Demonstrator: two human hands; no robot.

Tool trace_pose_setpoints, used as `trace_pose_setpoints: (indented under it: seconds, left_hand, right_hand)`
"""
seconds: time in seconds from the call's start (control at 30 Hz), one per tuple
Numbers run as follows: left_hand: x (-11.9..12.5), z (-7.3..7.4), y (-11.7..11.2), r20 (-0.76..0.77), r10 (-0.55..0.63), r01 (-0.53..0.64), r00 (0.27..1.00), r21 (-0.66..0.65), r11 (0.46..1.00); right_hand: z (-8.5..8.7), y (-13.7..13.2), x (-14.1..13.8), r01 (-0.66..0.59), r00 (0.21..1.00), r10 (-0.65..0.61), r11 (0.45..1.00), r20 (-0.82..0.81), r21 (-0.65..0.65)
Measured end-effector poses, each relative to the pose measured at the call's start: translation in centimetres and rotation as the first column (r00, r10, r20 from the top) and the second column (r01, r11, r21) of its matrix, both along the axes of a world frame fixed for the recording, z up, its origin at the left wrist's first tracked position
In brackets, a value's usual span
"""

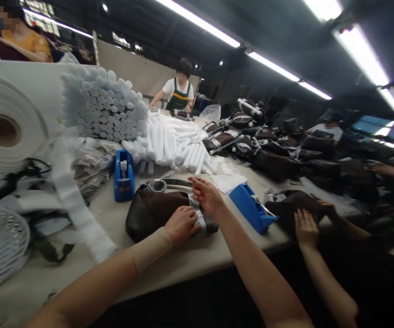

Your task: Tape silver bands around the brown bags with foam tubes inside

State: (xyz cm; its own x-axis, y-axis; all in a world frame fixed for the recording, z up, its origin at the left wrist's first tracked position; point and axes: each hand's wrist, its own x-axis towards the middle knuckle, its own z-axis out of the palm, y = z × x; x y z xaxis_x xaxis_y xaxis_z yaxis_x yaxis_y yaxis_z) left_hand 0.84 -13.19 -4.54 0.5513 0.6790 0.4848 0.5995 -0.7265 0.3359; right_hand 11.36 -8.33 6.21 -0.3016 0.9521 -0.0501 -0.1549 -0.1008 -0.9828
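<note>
Fluorescent tubes [198, 23] cross a dark workshop ceiling above a long, pale bench [197, 255]. Head view; clock positions are taken from the centre of the main item, with 12 pointing away from the wearer.

Main item: a dark brown leather-look bag [157, 214] lies on the bench directly ahead of the wearer, its long axis running roughly 9 to 3. A silver-grey band [199, 219] wraps its 3 o'clock end. The left hand [182, 224], with a beige sleeve [151, 249] on the forearm, lies palm-down on that end, fingers narrow and close together. The right hand [206, 195] rests beyond it on the far edge, fingers spread wide. Neither visibly closes around the bag; the left hand is nearer its middle.

Surroundings: a blue tape dispenser [124, 176] stands at 11 and a second blue tape dispenser [251, 208] lies at 3. Smooth white foam rods [172, 141] lie heaped at 12, beside a bundled stack of foam rods [104, 102] at 11. A large roll of white foam sheet [2, 130] sits at 10. Brown bags with pale wrapping [268, 159] crowd the bench at 2. Further out at 3, a co-worker's hand [306, 229] meets another brown bag [294, 207]. A second co-worker in a green apron [179, 96] stands at the bench's far end.
</note>
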Motion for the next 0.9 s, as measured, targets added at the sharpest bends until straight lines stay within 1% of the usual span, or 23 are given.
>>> trace_pose_setpoints:
  seconds: [0.07,0.1,0.17,0.23,0.37,0.43,0.6,0.67,0.9]
  left_hand:
    - [0.0,-0.2,0.0,-0.042,0.011,-0.010,0.999,0.009,1.000]
    - [-0.1,-0.2,0.0,-0.065,0.020,-0.019,0.998,0.015,1.000]
    - [-0.1,-0.2,0.0,-0.102,0.038,-0.035,0.994,0.024,0.999]
    - [-0.2,-0.1,-0.1,-0.116,0.041,-0.039,0.992,0.024,0.999]
    - [-0.1,0.1,-0.2,-0.127,0.039,-0.038,0.991,0.016,0.999]
    - [-0.1,0.2,-0.3,-0.131,0.046,-0.044,0.990,0.020,0.999]
    - [-0.1,0.1,-0.3,-0.126,0.055,-0.052,0.990,0.030,0.998]
    - [-0.1,0.0,-0.3,-0.122,0.049,-0.045,0.991,0.033,0.998]
    - [-0.2,0.0,-0.8,-0.115,0.025,-0.021,0.993,0.038,0.999]
  right_hand:
    - [-0.3,-0.4,4.1,0.090,0.996,-0.090,0.996,0.013,0.012]
    - [-0.8,-0.7,5.6,0.120,0.992,-0.121,0.993,0.035,0.013]
    - [-2.0,-1.2,7.5,0.142,0.986,-0.143,0.990,0.088,0.015]
    - [-3.1,-1.7,8.3,0.133,0.984,-0.134,0.991,0.121,0.018]
    - [-4.3,-2.0,8.3,0.098,0.986,-0.099,0.995,0.132,0.016]
    - [-4.7,-1.8,8.1,0.114,0.985,-0.111,0.993,0.130,-0.012]
    - [-5.7,-1.5,7.8,0.179,0.969,-0.141,0.967,0.204,-0.179]
    - [-5.7,-1.5,7.6,0.188,0.964,-0.133,0.954,0.230,-0.235]
    - [-4.9,-1.8,6.7,0.190,0.944,-0.060,0.903,0.326,-0.385]
